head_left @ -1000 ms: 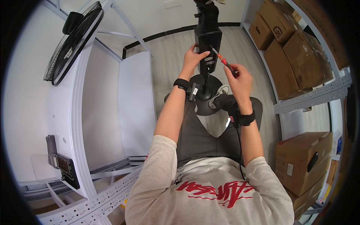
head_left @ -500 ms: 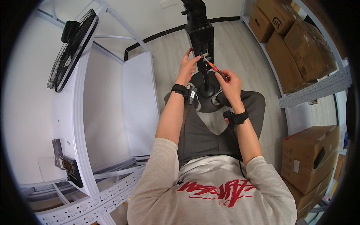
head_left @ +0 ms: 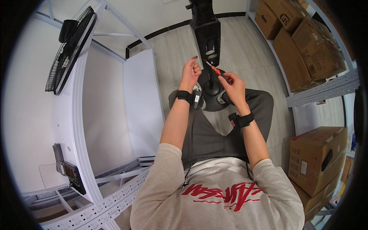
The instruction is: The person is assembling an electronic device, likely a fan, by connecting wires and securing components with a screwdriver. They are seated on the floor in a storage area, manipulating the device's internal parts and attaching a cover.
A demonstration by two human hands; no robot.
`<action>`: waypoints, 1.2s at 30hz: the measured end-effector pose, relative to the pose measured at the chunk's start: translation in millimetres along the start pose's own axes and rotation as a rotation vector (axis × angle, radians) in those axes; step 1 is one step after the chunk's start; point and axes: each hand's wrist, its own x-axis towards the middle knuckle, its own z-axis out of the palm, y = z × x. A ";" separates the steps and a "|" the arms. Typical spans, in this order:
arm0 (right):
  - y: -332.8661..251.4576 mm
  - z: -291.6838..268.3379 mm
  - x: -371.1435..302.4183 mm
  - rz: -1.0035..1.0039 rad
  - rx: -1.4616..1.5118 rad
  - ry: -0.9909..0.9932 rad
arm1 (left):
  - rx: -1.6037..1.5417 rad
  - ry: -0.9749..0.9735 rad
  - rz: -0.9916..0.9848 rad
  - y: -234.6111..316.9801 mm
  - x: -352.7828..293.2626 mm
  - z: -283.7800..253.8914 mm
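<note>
My right hand (head_left: 234,87) grips a screwdriver (head_left: 216,70) with a red and black handle, its tip pointing up and left. That tip is close to the lower part of a black fan stand (head_left: 207,40), apart from my left hand. To the left of the stand, my left hand (head_left: 190,73) is closed, with fingers curled in and one dark-tipped finger raised. Whether anything small is in it cannot be made out. An opening with a pale part (head_left: 210,50) shows low on the stand's body. A round black base (head_left: 212,103) lies between my feet.
A white shelf unit (head_left: 76,134) on the left carries a black fan grille (head_left: 73,51) and a small dark device with a circuit-like face (head_left: 73,177). Several cardboard boxes (head_left: 318,161) fill the racks on the right. Black wristbands with cables are on both wrists.
My left hand has drawn back from the stand, its pointing fingers now curled. The screwdriver tip has come away from the stand's opening and dropped slightly lower.
</note>
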 end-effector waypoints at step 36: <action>18.8 2.4 -13.1 -0.014 -0.135 -0.164 | -0.003 0.056 -0.115 -37.3 -16.0 -57.4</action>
